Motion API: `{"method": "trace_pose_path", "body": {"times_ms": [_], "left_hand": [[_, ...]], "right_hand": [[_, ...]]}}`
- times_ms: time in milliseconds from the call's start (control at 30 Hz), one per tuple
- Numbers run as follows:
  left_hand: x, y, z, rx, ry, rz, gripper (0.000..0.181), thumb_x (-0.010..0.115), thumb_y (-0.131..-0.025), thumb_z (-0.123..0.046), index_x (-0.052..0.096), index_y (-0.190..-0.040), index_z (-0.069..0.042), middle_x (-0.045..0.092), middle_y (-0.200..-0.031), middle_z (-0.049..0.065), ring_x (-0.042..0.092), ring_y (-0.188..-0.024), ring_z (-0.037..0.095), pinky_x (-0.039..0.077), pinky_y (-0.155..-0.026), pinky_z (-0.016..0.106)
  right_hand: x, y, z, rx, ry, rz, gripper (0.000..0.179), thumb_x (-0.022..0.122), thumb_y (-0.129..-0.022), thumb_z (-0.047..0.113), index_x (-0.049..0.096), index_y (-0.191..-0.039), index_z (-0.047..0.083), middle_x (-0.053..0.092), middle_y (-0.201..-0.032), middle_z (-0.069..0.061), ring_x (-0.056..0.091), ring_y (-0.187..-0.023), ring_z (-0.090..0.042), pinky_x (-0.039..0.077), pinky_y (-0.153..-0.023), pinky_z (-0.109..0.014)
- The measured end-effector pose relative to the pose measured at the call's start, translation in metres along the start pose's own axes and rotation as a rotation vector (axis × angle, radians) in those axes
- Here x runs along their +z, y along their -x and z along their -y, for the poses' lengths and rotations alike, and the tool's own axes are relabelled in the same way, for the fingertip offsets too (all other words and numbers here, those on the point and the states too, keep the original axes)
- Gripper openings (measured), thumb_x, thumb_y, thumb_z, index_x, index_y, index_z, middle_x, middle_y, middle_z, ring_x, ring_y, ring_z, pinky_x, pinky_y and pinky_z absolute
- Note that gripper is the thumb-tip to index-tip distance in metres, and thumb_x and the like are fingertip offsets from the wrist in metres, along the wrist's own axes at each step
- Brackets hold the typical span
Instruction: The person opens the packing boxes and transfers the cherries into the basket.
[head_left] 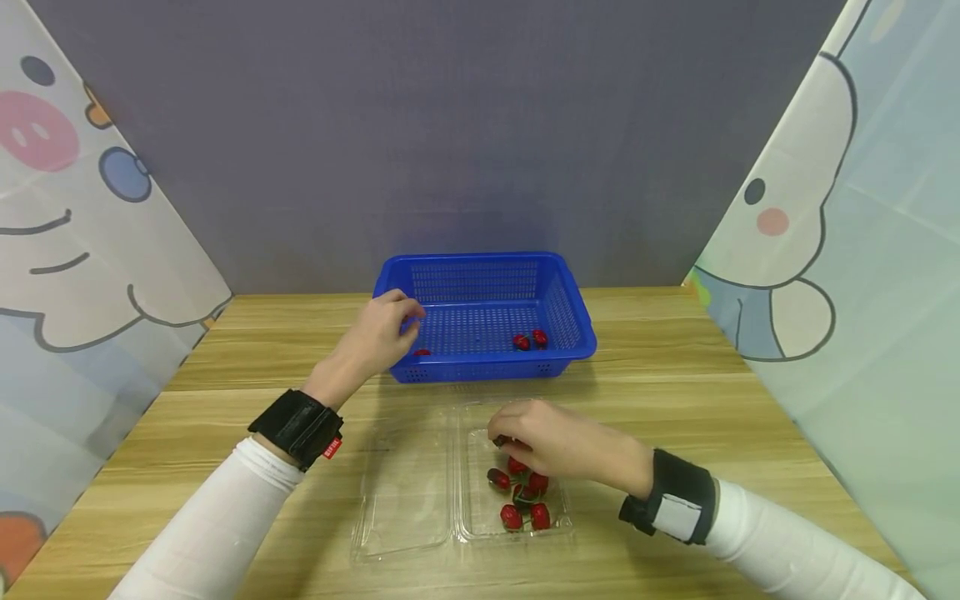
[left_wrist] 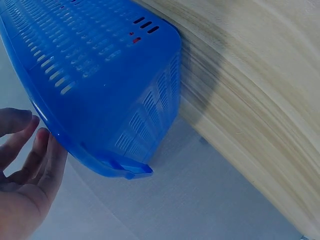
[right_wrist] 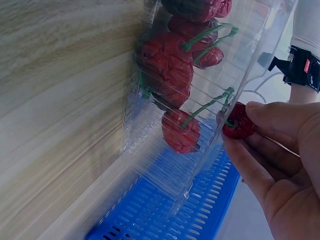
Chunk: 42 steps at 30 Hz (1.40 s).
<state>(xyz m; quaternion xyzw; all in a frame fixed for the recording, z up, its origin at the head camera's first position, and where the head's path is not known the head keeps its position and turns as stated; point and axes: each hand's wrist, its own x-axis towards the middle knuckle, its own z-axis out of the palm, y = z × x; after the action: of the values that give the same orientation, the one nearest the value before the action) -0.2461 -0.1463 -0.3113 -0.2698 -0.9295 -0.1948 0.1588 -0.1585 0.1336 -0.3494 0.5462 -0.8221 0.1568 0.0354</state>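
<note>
My right hand pinches a dark red cherry between thumb and fingers, over the far part of a clear plastic clamshell box. Several wrinkled red cherries with green stems lie in the box. In the right wrist view, the pinched cherry overlaps the box's clear rim. My left hand hovers at the left rim of a blue plastic basket, its fingers loosely bent around nothing. Seen from the left wrist, those fingertips are right beside the basket's rim.
Inside the basket, two cherries lie at the front right and another cherry at the front left. The box's clear lid lies folded open to the left on the wooden table. A grey panel stands behind the basket.
</note>
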Motion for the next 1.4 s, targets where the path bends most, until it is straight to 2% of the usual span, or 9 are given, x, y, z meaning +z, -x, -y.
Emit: {"method": "trace_pose_path", "body": {"times_ms": [333,500,833,1133,1400], "left_hand": [[0.0,0.004,-0.004,0.024,-0.004,0.021,0.018,0.065,-0.09,-0.004,0.069,-0.107,-0.002,0.06,-0.104,0.011,0.06,-0.092,0.025,0.048,-0.078,0.032],[0.0,0.006,-0.006,0.052,-0.012,-0.004,0.016,0.065,-0.09,-0.005,0.07,-0.105,-0.004,0.059,-0.103,0.01,0.06,-0.092,0.025,0.048,-0.078,0.032],[0.001,0.009,-0.008,0.188,-0.02,-0.103,0.011,0.067,-0.089,-0.004,0.071,-0.1,-0.005,0.061,-0.099,0.006,0.061,-0.088,0.022,0.047,-0.075,0.029],[0.003,0.014,-0.01,0.279,-0.033,-0.142,0.01,0.071,-0.087,-0.009,0.071,-0.096,-0.006,0.062,-0.096,0.005,0.062,-0.088,0.022,0.046,-0.08,0.037],[0.004,0.023,-0.015,0.346,0.005,-0.152,0.008,0.071,-0.087,-0.008,0.071,-0.095,-0.008,0.062,-0.095,0.003,0.059,-0.082,0.018,0.045,-0.076,0.034]], "right_hand": [[-0.001,-0.001,0.001,-0.005,-0.006,-0.014,0.017,0.072,-0.088,0.003,0.068,-0.103,0.006,0.066,-0.1,0.001,0.064,-0.093,-0.007,0.043,-0.085,-0.011],[-0.002,-0.001,-0.001,-0.01,-0.025,-0.035,0.017,0.072,-0.087,0.001,0.067,-0.102,0.007,0.065,-0.098,0.001,0.063,-0.089,-0.007,0.044,-0.081,-0.01],[-0.007,-0.003,-0.003,-0.017,-0.028,-0.074,0.016,0.072,-0.087,0.001,0.066,-0.099,0.007,0.063,-0.094,0.002,0.061,-0.084,-0.005,0.044,-0.077,-0.01],[-0.012,-0.005,-0.005,-0.034,-0.023,-0.111,0.018,0.074,-0.084,0.0,0.066,-0.099,0.006,0.064,-0.095,0.001,0.063,-0.087,-0.009,0.046,-0.081,-0.014],[-0.016,-0.005,-0.007,-0.036,-0.04,-0.135,0.017,0.074,-0.084,0.0,0.067,-0.1,0.005,0.065,-0.096,0.001,0.064,-0.087,-0.009,0.046,-0.08,-0.013]]}}
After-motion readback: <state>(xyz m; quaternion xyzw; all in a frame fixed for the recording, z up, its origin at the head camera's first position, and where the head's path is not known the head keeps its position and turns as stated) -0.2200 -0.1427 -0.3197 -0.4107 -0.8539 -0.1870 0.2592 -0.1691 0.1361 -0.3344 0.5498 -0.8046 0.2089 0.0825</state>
